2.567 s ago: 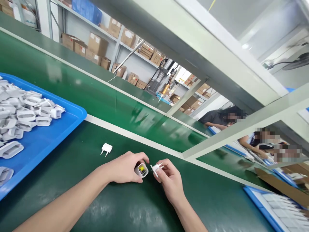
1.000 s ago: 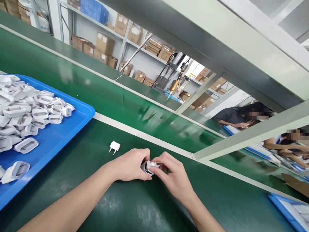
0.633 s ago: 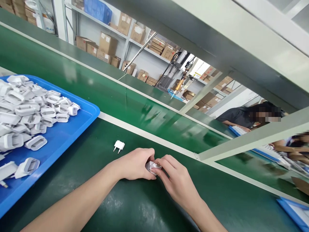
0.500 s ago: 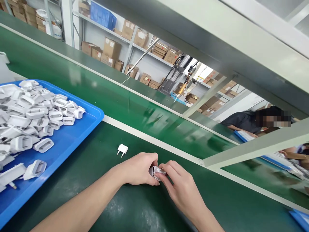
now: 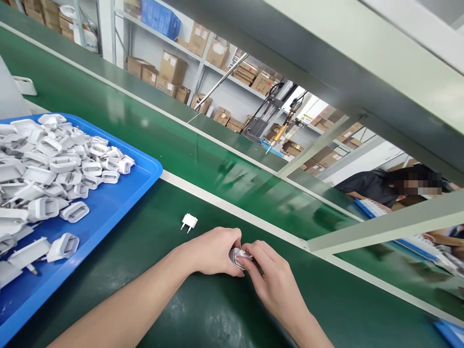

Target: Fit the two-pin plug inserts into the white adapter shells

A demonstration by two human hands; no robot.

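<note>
Held apart moments ago, the plug piece (image 5: pixel 244 253) pinched in the right hand (image 5: pixel 271 270) now meets the open end of the casing (image 5: pixel 232 255) gripped by the left hand (image 5: pixel 214 250) above the desk (image 5: pixel 217 311), apparently being fitted together.

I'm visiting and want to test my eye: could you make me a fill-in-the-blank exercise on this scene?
The tray heaped with white parts is ____ in colour.
The plug piece lying on the tabletop shows ____ long pins.
While the left hand and right hand meet at one housing, the tray stands to the person's ____ side.
Missing words: blue; two; left.
</note>
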